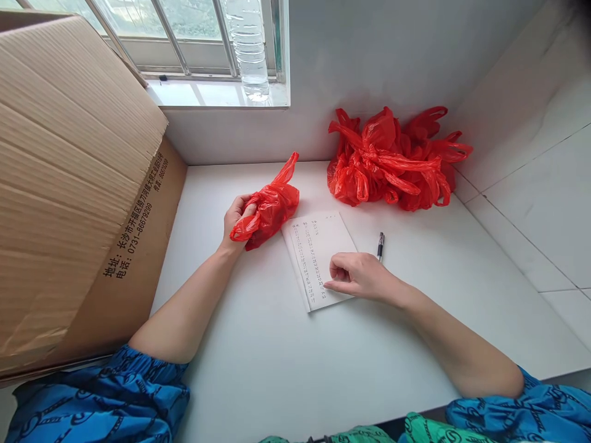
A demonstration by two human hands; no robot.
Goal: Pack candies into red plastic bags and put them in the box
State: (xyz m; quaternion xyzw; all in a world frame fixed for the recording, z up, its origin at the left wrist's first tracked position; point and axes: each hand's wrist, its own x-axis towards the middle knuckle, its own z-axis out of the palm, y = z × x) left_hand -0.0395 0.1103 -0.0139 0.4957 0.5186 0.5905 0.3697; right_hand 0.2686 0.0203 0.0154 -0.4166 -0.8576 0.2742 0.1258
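My left hand (237, 216) is closed around a small tied red plastic bag (270, 206) that rests on the white table (286, 363). Just right of the bag lies a sheet of paper (316, 246) with handwritten lines. My right hand (357, 275) rests on the paper's lower right corner, fingers curled and the index finger pointing at the writing; it holds nothing. A black pen (380, 244) lies on the table just above my right hand.
A pile of several tied red plastic bags (392, 161) sits at the back against the wall. A large open cardboard box (78, 184) fills the left side. A clear plastic bottle (249, 46) stands on the windowsill. Tiled wall borders the right.
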